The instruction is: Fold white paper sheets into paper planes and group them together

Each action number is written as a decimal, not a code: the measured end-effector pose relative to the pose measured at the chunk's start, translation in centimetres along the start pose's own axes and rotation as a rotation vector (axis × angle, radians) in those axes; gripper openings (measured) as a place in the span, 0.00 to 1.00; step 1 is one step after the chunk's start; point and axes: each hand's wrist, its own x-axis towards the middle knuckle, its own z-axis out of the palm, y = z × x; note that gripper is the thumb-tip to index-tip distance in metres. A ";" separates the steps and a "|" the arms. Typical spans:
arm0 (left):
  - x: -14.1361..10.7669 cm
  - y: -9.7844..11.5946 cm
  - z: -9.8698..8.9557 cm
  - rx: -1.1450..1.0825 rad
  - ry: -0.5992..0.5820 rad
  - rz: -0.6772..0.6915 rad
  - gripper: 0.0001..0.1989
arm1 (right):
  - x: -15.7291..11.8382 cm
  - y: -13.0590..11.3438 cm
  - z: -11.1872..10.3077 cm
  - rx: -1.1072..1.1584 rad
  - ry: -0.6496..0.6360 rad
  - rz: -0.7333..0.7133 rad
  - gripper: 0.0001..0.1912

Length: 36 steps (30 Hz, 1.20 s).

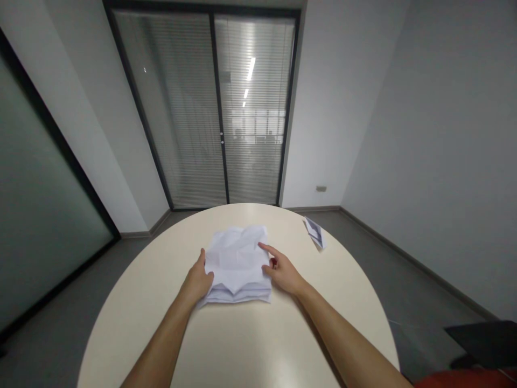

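At the table's (pixel 238 345) centre, my left hand (pixel 197 280) and right hand (pixel 283 272) reach in from seven and four o'clock, thumbs atop the creased paper stack (pixel 238 258), fingers pinching its side edges, my right index finger extended. Its layered fold faces six o'clock; its slightly longer axis runs roughly nine to three.
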 end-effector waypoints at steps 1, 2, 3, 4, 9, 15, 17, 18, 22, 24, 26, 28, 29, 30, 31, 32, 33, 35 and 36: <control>-0.1 0.0 -0.1 0.017 0.004 -0.002 0.47 | 0.1 0.3 0.2 -0.018 0.021 -0.015 0.36; -0.2 0.1 -0.2 0.035 0.008 -0.003 0.48 | 0.2 0.6 0.4 -0.042 0.045 -0.029 0.36; -0.3 0.2 -0.4 0.052 0.011 -0.006 0.48 | 0.4 0.9 0.5 -0.069 0.063 -0.038 0.36; -0.4 0.3 -0.5 0.065 0.009 -0.015 0.49 | 0.5 1.1 0.6 -0.097 0.079 -0.045 0.35; -0.8 1.0 -1.5 -0.003 0.099 -0.086 0.50 | 0.9 1.8 -1.6 -0.233 0.232 -0.007 0.19; -2.7 3.5 -0.4 -0.186 0.196 0.364 0.21 | 0.4 3.7 -7.5 -0.746 0.692 0.174 0.22; -3.8 4.4 0.3 -0.190 0.100 0.396 0.14 | 0.0 4.5 -8.5 -0.803 0.733 0.293 0.26; -4.3 4.8 0.7 -0.181 0.081 0.394 0.12 | -0.1 4.8 -8.7 -0.804 0.728 0.342 0.26; -5.3 5.5 1.1 -0.193 0.026 0.412 0.12 | -0.2 5.3 -8.8 -0.705 0.653 0.393 0.25; -5.3 5.5 1.1 -0.220 0.043 0.390 0.12 | 0.1 5.1 -8.8 -0.574 0.701 0.351 0.26; -5.1 5.5 1.1 -0.246 0.070 0.349 0.12 | 0.4 4.9 -8.6 -0.444 0.738 0.297 0.26; -5.0 5.6 1.3 -0.296 0.086 0.295 0.13 | 0.8 4.5 -8.2 -0.364 0.717 0.246 0.26; -5.0 5.7 1.4 -0.337 0.088 0.267 0.14 | 1.0 4.2 -7.8 -0.337 0.693 0.219 0.25; -5.1 5.7 1.5 -0.388 0.088 0.240 0.16 | 1.1 3.8 -7.4 -0.307 0.661 0.183 0.24; -5.1 5.8 1.7 -0.439 0.084 0.217 0.18 | 1.2 3.3 -6.8 -0.211 0.628 0.118 0.23; -5.2 5.8 1.8 -0.483 0.078 0.201 0.22 | 1.3 2.7 -6.1 -0.121 0.599 0.069 0.22; -5.3 5.9 1.9 -0.511 0.071 0.191 0.25 | 1.2 2.0 -5.3 -0.046 0.552 0.032 0.22; -5.5 6.1 2.1 -0.536 0.064 0.184 0.33 | 0.9 0.4 -3.8 0.052 0.480 -0.017 0.21; -5.6 6.3 2.1 -0.551 0.066 0.180 0.37 | 0.7 -0.5 -3.0 0.075 0.415 -0.035 0.21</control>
